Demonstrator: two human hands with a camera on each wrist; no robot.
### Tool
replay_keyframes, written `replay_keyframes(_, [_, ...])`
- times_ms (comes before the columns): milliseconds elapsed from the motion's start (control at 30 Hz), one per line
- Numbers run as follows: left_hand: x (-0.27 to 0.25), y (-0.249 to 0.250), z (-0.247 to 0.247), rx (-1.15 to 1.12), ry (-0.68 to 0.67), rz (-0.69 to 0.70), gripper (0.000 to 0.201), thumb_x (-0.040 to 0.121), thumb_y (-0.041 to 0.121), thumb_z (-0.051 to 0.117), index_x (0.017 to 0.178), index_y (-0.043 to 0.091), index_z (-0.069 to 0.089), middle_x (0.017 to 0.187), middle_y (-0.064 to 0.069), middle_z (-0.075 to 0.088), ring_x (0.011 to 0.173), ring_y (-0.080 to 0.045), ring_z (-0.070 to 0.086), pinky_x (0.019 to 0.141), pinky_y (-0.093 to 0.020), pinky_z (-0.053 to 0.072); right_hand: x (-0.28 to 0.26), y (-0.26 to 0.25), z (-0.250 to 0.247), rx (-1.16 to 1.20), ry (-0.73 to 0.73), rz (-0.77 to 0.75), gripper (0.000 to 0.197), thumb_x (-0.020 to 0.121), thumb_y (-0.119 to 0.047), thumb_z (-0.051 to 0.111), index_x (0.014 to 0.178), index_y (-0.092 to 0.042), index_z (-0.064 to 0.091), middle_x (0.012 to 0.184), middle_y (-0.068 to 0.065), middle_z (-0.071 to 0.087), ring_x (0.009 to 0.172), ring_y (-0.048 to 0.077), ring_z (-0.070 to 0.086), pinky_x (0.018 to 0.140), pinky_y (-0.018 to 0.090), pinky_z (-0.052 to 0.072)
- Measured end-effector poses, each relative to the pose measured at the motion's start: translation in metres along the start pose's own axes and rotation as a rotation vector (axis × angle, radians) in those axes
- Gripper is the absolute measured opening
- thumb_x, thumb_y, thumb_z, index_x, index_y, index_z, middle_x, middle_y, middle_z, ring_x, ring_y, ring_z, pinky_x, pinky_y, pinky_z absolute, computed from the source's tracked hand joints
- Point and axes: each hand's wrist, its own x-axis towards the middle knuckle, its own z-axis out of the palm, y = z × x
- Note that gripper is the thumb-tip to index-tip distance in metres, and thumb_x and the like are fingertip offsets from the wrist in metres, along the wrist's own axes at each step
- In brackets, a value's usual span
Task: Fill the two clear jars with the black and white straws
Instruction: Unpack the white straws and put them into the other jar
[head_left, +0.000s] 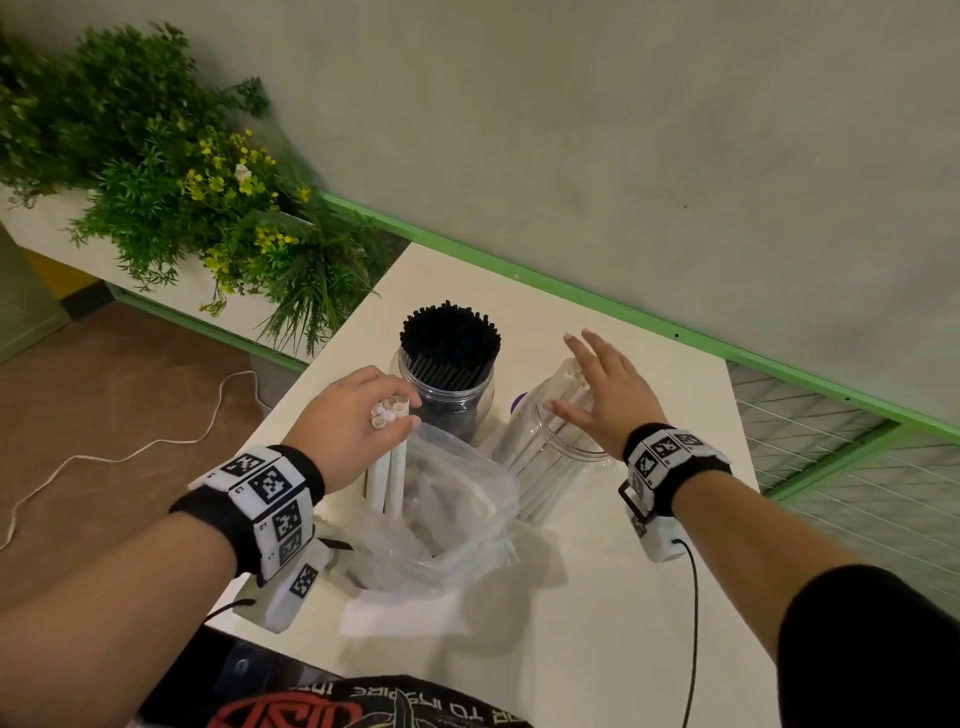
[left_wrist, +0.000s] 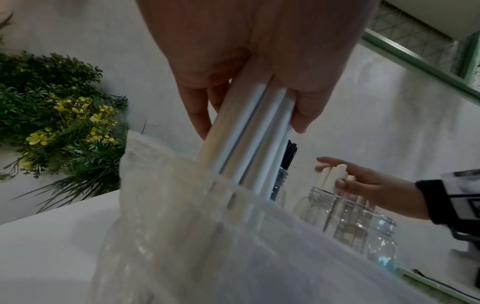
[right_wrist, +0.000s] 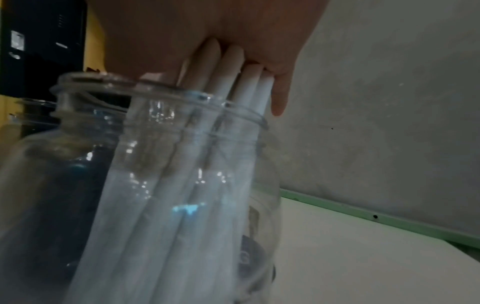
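Note:
On the white table (head_left: 623, 597) stand two clear jars. The left jar (head_left: 452, 400) is packed with black straws (head_left: 449, 338). The right jar (head_left: 550, 457) (right_wrist: 182, 164) holds several white straws (right_wrist: 233, 86). My right hand (head_left: 582, 379) is spread flat over it, and in the right wrist view the palm touches the straw tops. My left hand (head_left: 384, 410) grips a bundle of white straws (head_left: 388, 467) (left_wrist: 249, 139) by its upper end. The bundle's lower ends stand inside a clear plastic bag (head_left: 457, 514) (left_wrist: 207, 236) in front of the jars.
A planter of green plants with yellow flowers (head_left: 208, 197) stands off the table's left edge. A green rail (head_left: 571, 296) runs along the grey wall behind, with wire mesh (head_left: 831, 441) at the right. A purple lid (head_left: 518, 401) shows between the jars. A white cable (head_left: 130, 452) lies on the floor.

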Motion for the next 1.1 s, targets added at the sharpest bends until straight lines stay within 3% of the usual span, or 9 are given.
replay_keyframes(67, [-0.001,-0.001,0.000,0.001,0.003,-0.004,0.029,0.075,0.059,0.045,0.093,0.042,0.060,0.098,0.017,0.056,0.088,-0.005,0.055,0.079,-0.028,0.044,0.005,-0.006,0.003,0.024,0.013,0.054,0.073,0.083,-0.072,0.041,0.145,-0.035,0.029,0.145,-0.004,0.037,0.130,0.022,0.038,0.101,0.040,0.042])
replay_keyframes(133, [-0.001,-0.003,0.000,0.000,0.004,-0.006,0.028,0.076,0.059,0.046,0.094,0.042,0.060,0.098,0.017,0.056,0.088,-0.005,0.055,0.080,-0.029,0.045,0.006,-0.010,0.007,0.017,0.083,0.093,0.061,0.085,-0.067,0.045,0.134,-0.031,0.045,0.130,-0.003,0.049,0.118,0.022,0.045,0.091,0.037,0.046])
replay_keyframes(300, [0.000,-0.004,-0.001,0.017,-0.008,-0.011,0.027,0.077,0.060,0.045,0.094,0.044,0.059,0.098,0.017,0.055,0.090,-0.005,0.055,0.081,-0.030,0.046,0.004,-0.007,0.005,0.005,0.278,-0.008,0.047,0.084,-0.057,0.054,0.113,-0.021,0.064,0.107,-0.001,0.061,0.098,0.026,0.052,0.074,0.036,0.050])
replay_keyframes(600, [0.001,-0.001,-0.002,0.004,-0.023,0.006,0.028,0.076,0.059,0.045,0.094,0.043,0.060,0.098,0.017,0.056,0.089,-0.003,0.054,0.079,-0.025,0.042,0.028,-0.003,-0.012,-0.181,0.068,-0.017,0.060,0.086,-0.065,0.047,0.135,-0.031,0.042,0.125,-0.003,0.053,0.115,0.024,0.045,0.091,0.041,0.044])
replay_keyframes(733, [0.000,-0.002,-0.002,0.004,-0.024,0.010,0.028,0.076,0.059,0.046,0.094,0.043,0.060,0.098,0.016,0.056,0.089,-0.005,0.055,0.080,-0.027,0.044,0.032,-0.014,-0.009,-0.051,0.024,0.005,0.041,0.089,-0.053,0.054,0.123,-0.029,0.053,0.113,-0.005,0.057,0.108,0.020,0.051,0.084,0.034,0.046])
replay_keyframes(867, [0.001,-0.002,-0.003,0.003,-0.032,0.009,0.029,0.076,0.060,0.045,0.094,0.043,0.060,0.098,0.017,0.056,0.090,-0.005,0.055,0.080,-0.026,0.043,0.029,-0.013,-0.002,0.233,0.243,0.054,0.019,0.092,-0.022,0.056,0.108,-0.012,0.058,0.107,0.002,0.057,0.101,0.024,0.052,0.079,0.028,0.038])
replay_keyframes(967, [0.000,-0.005,-0.003,0.004,-0.028,0.012,0.027,0.077,0.059,0.046,0.094,0.044,0.060,0.098,0.018,0.056,0.091,-0.004,0.055,0.081,-0.026,0.043,0.028,-0.010,-0.004,0.200,0.352,0.087,0.020,0.090,-0.017,0.054,0.108,-0.010,0.058,0.111,0.005,0.056,0.106,0.028,0.047,0.087,0.036,0.041])
replay_keyframes(1033, [0.000,-0.005,-0.003,0.000,-0.026,0.013,0.026,0.077,0.059,0.047,0.094,0.044,0.060,0.098,0.017,0.056,0.091,-0.004,0.055,0.081,-0.027,0.044,0.029,-0.009,-0.006,0.065,0.228,0.138,0.029,0.091,-0.031,0.053,0.116,-0.018,0.057,0.120,0.003,0.055,0.115,0.028,0.045,0.093,0.041,0.040])
replay_keyframes(1100, [0.000,-0.005,-0.004,0.001,-0.029,0.014,0.027,0.077,0.059,0.046,0.094,0.043,0.060,0.098,0.017,0.056,0.091,-0.004,0.055,0.081,-0.027,0.044,0.030,-0.006,-0.009,0.022,0.014,0.214,0.039,0.092,-0.045,0.047,0.123,-0.023,0.054,0.123,0.002,0.055,0.113,0.027,0.049,0.088,0.038,0.041])
